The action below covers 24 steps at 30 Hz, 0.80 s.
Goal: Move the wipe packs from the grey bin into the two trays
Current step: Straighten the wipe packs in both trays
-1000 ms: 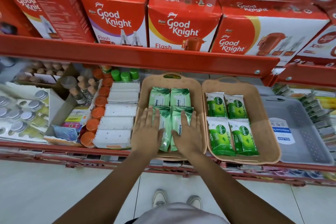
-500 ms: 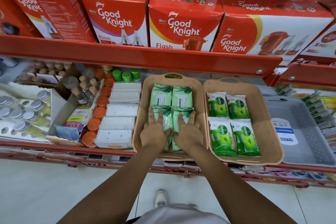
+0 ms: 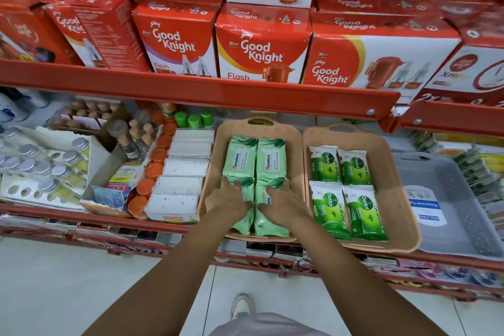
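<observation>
The left beige tray (image 3: 214,169) holds pale green Himalaya wipe packs: two at the back (image 3: 255,158) and two at the front (image 3: 270,222). My left hand (image 3: 229,200) and my right hand (image 3: 283,203) lie side by side on the front two packs, palms down and fingers loosely spread, gripping nothing. The right beige tray (image 3: 392,191) holds dark green Dettol wipe packs (image 3: 341,188) in two rows of two. The grey bin (image 3: 463,199) stands to the right of it, with only a white and blue label (image 3: 426,206) visible inside.
A red shelf edge (image 3: 196,90) overhangs the trays, with red Good Knight boxes (image 3: 259,49) above it. White cotton-bud boxes (image 3: 180,180) and orange-capped bottles (image 3: 148,185) stand to the left of the trays. More packets (image 3: 482,172) lie to the right of the bin.
Both hands have slid back along the front Himalaya packs toward the tray's near edge and closer together. The packs and trays stay where they were.
</observation>
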{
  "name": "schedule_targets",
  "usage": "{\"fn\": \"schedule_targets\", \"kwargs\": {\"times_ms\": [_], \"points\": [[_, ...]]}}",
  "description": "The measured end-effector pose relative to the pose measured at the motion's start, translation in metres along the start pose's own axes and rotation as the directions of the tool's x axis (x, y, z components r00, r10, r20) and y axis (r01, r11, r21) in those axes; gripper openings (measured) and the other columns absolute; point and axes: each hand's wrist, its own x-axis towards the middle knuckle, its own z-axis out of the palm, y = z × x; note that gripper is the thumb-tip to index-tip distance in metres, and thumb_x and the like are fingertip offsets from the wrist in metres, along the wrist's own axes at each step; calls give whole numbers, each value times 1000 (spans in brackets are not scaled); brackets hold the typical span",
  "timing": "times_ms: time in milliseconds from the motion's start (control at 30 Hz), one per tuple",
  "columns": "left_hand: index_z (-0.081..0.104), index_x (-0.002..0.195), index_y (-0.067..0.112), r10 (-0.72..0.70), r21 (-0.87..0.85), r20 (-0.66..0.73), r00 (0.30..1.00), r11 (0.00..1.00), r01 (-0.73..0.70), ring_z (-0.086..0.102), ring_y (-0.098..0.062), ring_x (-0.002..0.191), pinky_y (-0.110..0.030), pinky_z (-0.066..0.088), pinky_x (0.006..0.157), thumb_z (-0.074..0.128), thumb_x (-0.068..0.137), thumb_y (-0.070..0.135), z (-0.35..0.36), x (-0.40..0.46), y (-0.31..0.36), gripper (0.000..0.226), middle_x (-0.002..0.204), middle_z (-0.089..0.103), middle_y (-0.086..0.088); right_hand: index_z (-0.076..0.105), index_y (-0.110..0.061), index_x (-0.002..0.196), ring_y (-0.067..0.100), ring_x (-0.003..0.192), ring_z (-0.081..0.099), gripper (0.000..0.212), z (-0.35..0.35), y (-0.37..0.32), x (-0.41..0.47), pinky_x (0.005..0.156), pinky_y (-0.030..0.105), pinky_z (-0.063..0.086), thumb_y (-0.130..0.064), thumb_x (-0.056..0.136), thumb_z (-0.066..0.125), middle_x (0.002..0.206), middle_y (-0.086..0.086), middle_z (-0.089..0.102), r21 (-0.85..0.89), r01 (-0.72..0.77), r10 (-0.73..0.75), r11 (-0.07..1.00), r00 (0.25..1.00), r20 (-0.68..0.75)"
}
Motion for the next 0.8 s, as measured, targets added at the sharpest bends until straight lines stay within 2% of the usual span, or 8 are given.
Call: {"fn": "schedule_targets", "kwargs": {"times_ms": [67,100,167,267,400,500,800], "points": [[7,149,14,92,78,-38,995,993,-89,2,-29,144,-41,16,114,24,96,51,4,-3,0,67,158,-7,-7,23,-23,150,33,148,0,63,-1,2,0,116,45,21,-48,95,40,161,15,-4,-101,28,-28,995,1000,0],[4,149,13,152,97,-78,985,985,-145,-7,-26,144,-38,5,116,17,97,47,6,-5,0,63,158,-10,-7,20,-21,151,30,149,-4,62,-1,2,-1,118,43,15,-47,97,34,161,14,-6,-166,61,-63,984,998,-10],[-1,148,12,234,82,-136,963,971,-225,-12,-20,143,-34,-4,116,11,99,41,13,-5,-2,58,158,-11,-6,11,-16,152,25,149,-6,61,3,4,0,120,39,6,-44,100,24,161,10,-8,-252,139,-143,958,990,4],[-6,147,12,271,39,-114,956,962,-269,-14,-15,142,-31,-6,114,9,99,41,27,-4,-6,59,157,-11,-4,-1,-14,152,22,150,-3,60,15,6,-1,120,35,4,-40,101,17,162,8,-6,-242,175,-164,954,984,64],[-13,146,11,284,-7,-126,951,958,-287,-19,-16,141,-30,-13,111,9,98,43,41,-2,-10,62,156,-16,-5,-8,-15,151,20,149,-10,60,25,9,0,119,33,-2,-40,102,14,161,6,-14,-227,156,-149,961,988,46],[-19,144,10,278,-28,-66,958,959,-281,-25,-19,138,-33,-17,110,9,98,44,45,5,-11,64,154,-25,-7,-13,-15,150,20,148,-15,61,30,8,3,119,33,-6,-40,101,13,159,5,-19,-234,131,-122,963,991,52],[-21,143,9,282,-16,-61,957,959,-284,-27,-20,138,-34,-18,109,9,97,45,49,16,-12,65,153,-27,-8,-16,-15,149,20,147,-19,61,37,9,11,118,34,-9,-39,102,13,158,5,-24,-217,110,-98,970,993,66]]}}
